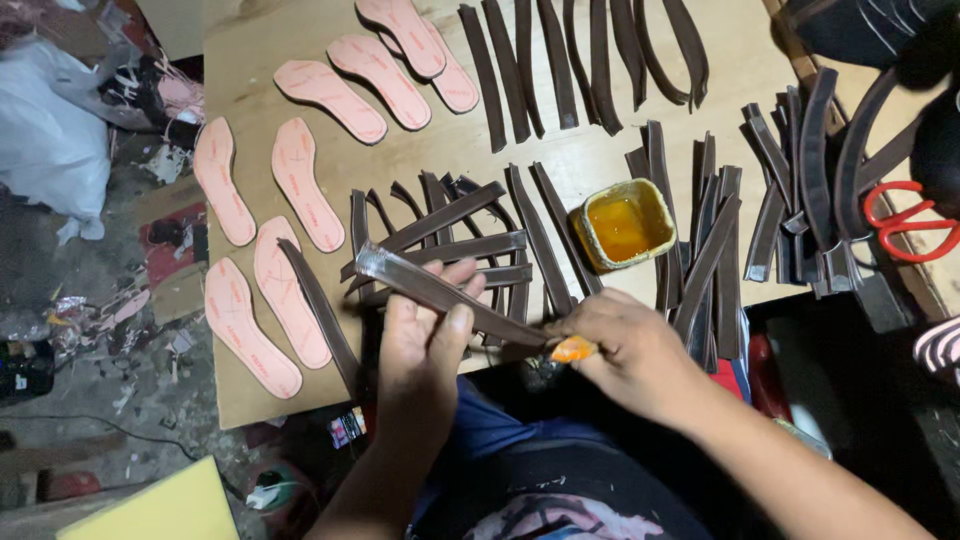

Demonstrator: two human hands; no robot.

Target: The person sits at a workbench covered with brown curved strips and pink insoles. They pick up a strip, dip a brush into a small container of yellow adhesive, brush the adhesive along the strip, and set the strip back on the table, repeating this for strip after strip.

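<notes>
Standing over the board (480, 150), I read it from the left edge across.
Floor at far left: a white plastic bag (50, 120) lies among scraps and litter, off the board.
Insoles: pink insoles (300, 185) lie flat in loose pairs down the left side of the board and along its top, none touching the hands.
Loose strap: one dark brown strap (320, 305) lies slantwise just beside the lowest insoles.
Left hand: the left hand (425, 335) is closed in a pinch, thumb on the near side and fingers curled over the far side, and it has hold of the glossy strap (440, 295).
Held strap: it is raised above the board's near edge, slanting from upper left down to lower right, its top face shining wet.
Pile under it: a heap of crossed brown straps (460, 235) lies on the board behind the held one.
Right hand: the right hand (630, 345) is curled tight about a small brush (572, 349) with an orange-yellow tip; the tip touches the lower right end of the held strap.
Glue pot: a small square yellow tub (623, 222) of amber glue sits on the board just above the right hand, between strap piles.
Top row: long dark strips (570, 60) lie side by side along the far edge.
Right side: more brown straps (790, 190) are stacked there, and red-handled scissors (905, 225) rest at the far right edge.
</notes>
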